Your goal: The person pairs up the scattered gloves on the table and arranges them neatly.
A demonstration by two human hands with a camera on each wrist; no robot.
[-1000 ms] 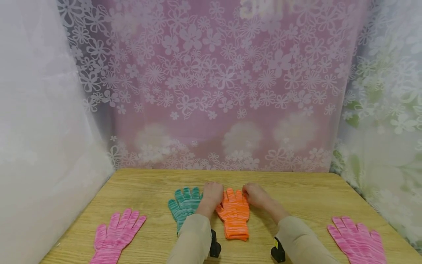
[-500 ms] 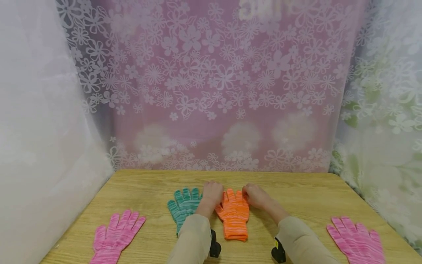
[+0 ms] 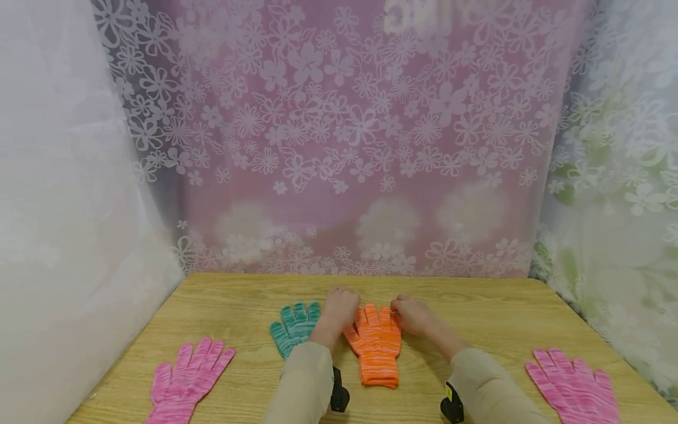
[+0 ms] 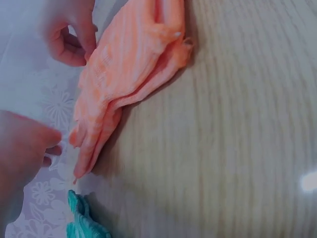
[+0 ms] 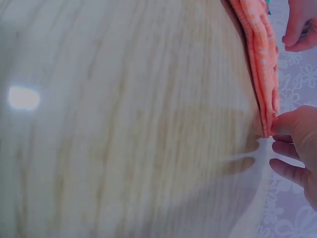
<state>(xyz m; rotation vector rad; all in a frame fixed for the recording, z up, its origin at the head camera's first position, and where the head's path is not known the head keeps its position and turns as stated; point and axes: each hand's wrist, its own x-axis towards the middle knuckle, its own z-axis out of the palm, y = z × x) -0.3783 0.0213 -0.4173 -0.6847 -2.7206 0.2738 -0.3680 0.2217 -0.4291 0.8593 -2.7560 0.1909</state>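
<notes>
An orange knit glove [image 3: 378,347] lies on the table, fingers pointing away and cuff nearest me. Beside its thumb is my left hand [image 3: 341,307]. In the left wrist view, a gap shows between the bent fingers of my left hand [image 4: 22,153] and the orange glove [image 4: 119,64]. My right hand [image 3: 414,315] pinches the glove's outer finger at the right side. The right wrist view shows thumb and fingertips of my right hand [image 5: 299,144] at the end of the orange glove [image 5: 260,59]. A green knit glove [image 3: 293,330] lies left, partly hidden by my left arm.
One pink glove [image 3: 185,377] lies at the front left of the wooden table [image 3: 233,294], another pink glove [image 3: 580,383] at the front right. A floral curtain [image 3: 360,147] hangs behind the far edge.
My left hand has shifted slightly left, away from the orange glove, and its arm covers more of the green glove. The orange glove's thumb shows more fully. My right hand stays almost in place.
</notes>
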